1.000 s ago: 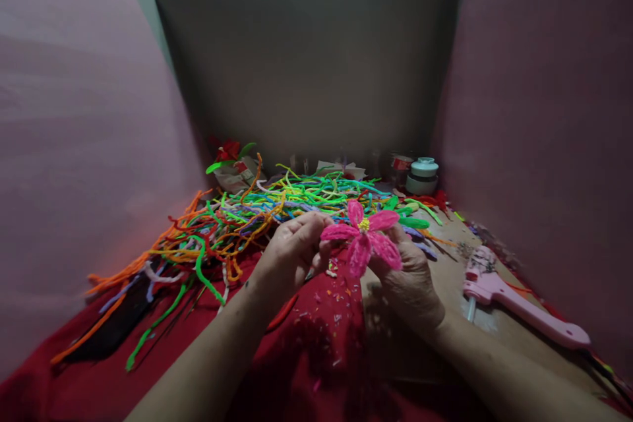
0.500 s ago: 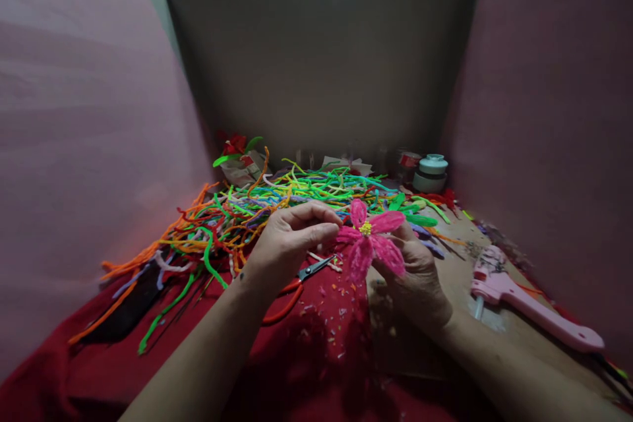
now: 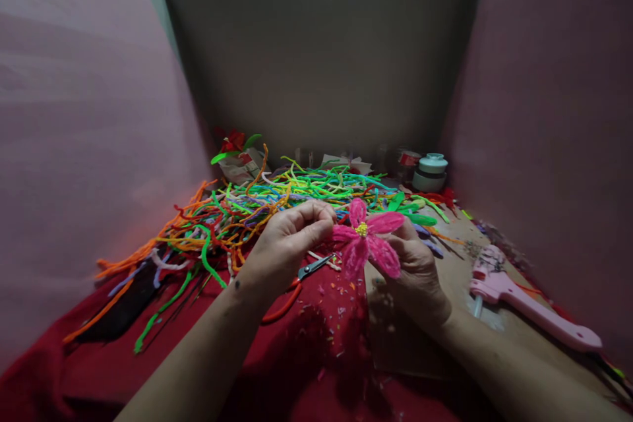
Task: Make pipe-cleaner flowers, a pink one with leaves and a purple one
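Two hands hold a pink flower [image 3: 361, 231]: left hand [image 3: 291, 237] pinching one petal's tip, right hand [image 3: 415, 280] clamped behind, fingertips hidden. Below the left fingers lie partly covered scissors [image 3: 312, 269]; a board's [image 3: 457, 270] edge runs beneath the right, fuzzy wires [image 3: 306, 186] crowding beyond.

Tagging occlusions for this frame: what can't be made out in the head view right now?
Head view, all of it:
- Pink flower: its back and any stem, behind petals and the right hand.
- Left petal's tip: covered by the left hand.
- Scissors: part of the handles, behind the left hand and wrist.
- Black item: partly under strands, too dark to identify.
- Red-labelled jar: lettering too small.
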Action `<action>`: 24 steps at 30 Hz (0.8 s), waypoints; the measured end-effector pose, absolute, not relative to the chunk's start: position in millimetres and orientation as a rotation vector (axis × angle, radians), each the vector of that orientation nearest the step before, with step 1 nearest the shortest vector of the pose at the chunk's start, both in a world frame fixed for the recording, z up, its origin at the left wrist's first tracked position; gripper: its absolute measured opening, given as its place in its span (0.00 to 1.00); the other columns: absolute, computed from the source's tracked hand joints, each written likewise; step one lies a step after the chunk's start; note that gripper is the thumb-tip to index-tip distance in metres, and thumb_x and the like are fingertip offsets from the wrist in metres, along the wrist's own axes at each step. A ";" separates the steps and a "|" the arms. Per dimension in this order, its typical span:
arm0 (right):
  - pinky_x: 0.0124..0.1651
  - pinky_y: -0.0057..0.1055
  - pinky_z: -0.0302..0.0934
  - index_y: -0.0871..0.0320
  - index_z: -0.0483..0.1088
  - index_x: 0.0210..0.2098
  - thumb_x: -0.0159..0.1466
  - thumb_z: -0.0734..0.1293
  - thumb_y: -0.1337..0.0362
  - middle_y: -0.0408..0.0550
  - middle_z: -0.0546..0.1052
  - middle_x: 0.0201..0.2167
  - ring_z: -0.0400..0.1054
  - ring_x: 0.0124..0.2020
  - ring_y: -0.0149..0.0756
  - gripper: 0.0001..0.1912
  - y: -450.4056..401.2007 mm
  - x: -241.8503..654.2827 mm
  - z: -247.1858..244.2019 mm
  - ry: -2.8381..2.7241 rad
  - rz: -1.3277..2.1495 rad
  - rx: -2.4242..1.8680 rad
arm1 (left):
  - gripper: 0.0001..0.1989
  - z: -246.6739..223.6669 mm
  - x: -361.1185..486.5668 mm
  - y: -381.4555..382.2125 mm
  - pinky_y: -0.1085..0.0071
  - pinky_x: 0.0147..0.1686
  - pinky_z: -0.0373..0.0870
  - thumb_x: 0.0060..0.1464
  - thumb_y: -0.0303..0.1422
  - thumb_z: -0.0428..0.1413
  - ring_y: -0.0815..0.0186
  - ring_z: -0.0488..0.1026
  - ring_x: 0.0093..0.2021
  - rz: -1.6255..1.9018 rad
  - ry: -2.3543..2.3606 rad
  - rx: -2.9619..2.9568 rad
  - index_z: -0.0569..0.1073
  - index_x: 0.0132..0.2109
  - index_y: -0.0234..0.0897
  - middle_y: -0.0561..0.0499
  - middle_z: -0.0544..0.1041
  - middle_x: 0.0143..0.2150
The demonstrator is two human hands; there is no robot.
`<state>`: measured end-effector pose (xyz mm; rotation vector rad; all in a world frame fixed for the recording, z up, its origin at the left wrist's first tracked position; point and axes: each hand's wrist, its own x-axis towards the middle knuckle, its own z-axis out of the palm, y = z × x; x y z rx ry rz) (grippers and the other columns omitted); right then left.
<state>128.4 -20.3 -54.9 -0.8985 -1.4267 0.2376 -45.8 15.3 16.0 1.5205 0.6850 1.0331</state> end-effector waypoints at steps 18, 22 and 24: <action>0.46 0.42 0.63 0.48 0.76 0.40 0.58 0.68 0.70 0.49 0.71 0.44 0.65 0.45 0.42 0.13 -14.0 135.3 -65.1 -1.540 0.048 -0.901 | 0.06 32.2 -54.1 1.6 0.73 0.34 0.66 0.55 0.29 0.55 0.70 0.70 0.32 1.082 0.943 2.287 0.76 0.32 0.35 0.52 0.72 0.30; 0.48 0.43 0.62 0.48 0.76 0.41 0.58 0.69 0.70 0.48 0.72 0.44 0.64 0.46 0.42 0.13 -15.2 136.7 -62.2 -1.587 -0.055 -0.931 | 0.07 30.3 -54.8 2.1 0.73 0.33 0.64 0.57 0.29 0.52 0.70 0.69 0.31 1.021 0.997 2.561 0.74 0.33 0.35 0.52 0.73 0.31; 0.48 0.43 0.62 0.48 0.76 0.41 0.58 0.69 0.70 0.48 0.73 0.44 0.64 0.46 0.42 0.13 -16.1 137.0 -61.0 -1.594 -0.074 -0.940 | 0.07 30.3 -53.8 0.8 0.72 0.33 0.63 0.57 0.28 0.51 0.69 0.68 0.31 0.987 1.043 2.736 0.72 0.32 0.35 0.51 0.72 0.30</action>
